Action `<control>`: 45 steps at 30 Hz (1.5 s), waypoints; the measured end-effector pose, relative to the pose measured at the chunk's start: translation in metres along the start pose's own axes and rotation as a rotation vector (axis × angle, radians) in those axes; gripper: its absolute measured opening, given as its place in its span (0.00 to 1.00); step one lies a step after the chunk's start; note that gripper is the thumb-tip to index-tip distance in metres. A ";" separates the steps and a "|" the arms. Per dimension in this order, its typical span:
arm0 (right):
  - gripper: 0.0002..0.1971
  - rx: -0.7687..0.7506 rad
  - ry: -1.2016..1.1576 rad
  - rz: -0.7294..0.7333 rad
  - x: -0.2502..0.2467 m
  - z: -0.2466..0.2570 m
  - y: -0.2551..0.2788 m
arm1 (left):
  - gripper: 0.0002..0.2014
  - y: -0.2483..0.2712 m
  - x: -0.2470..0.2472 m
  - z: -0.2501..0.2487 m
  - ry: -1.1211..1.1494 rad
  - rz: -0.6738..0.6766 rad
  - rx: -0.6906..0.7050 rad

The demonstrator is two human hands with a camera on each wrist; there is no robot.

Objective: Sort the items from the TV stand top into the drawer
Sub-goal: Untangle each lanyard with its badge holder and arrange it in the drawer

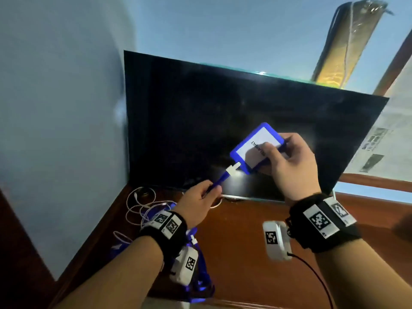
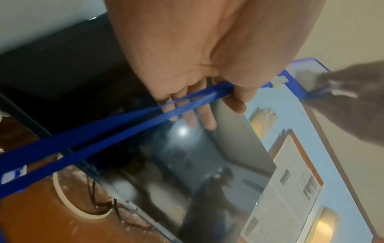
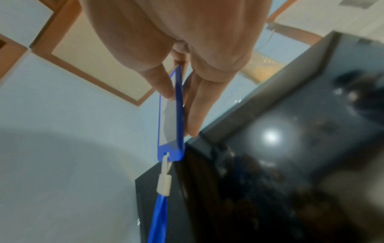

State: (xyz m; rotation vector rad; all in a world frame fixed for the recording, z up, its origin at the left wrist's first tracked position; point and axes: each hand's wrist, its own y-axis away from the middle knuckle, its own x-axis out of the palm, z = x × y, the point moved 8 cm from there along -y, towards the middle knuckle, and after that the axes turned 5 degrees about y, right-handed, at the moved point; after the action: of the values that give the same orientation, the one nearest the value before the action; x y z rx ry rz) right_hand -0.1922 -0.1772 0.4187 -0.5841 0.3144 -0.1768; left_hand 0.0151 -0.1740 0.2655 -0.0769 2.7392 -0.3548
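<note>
While the right hand (image 1: 287, 161) pinches a blue badge holder (image 1: 256, 148) between thumb and fingers in front of the dark television screen (image 1: 200, 121), the left hand (image 1: 198, 201) grips its blue lanyard (image 2: 116, 129) just below the white clip (image 1: 233, 169), above the wooden TV stand top (image 1: 240, 219), where white cables (image 1: 138, 208) lie coiled.
</note>
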 end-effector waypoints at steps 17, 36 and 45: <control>0.19 0.219 -0.080 -0.341 -0.104 -0.036 -0.008 | 0.07 -0.025 -0.098 0.045 -0.363 -0.085 -0.162; 0.15 0.178 -0.273 -0.153 -0.049 -0.023 0.000 | 0.12 0.008 -0.056 -0.082 0.001 -0.017 0.127; 0.13 0.074 0.067 -0.043 -0.025 -0.053 0.012 | 0.12 0.029 -0.074 -0.199 -0.456 0.125 0.522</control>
State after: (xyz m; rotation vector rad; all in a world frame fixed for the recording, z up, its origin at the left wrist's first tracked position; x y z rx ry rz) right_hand -0.2324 -0.1879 0.3764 -0.5124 0.3589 -0.2493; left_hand 0.0089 -0.0920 0.4629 0.1360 2.1193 -0.8811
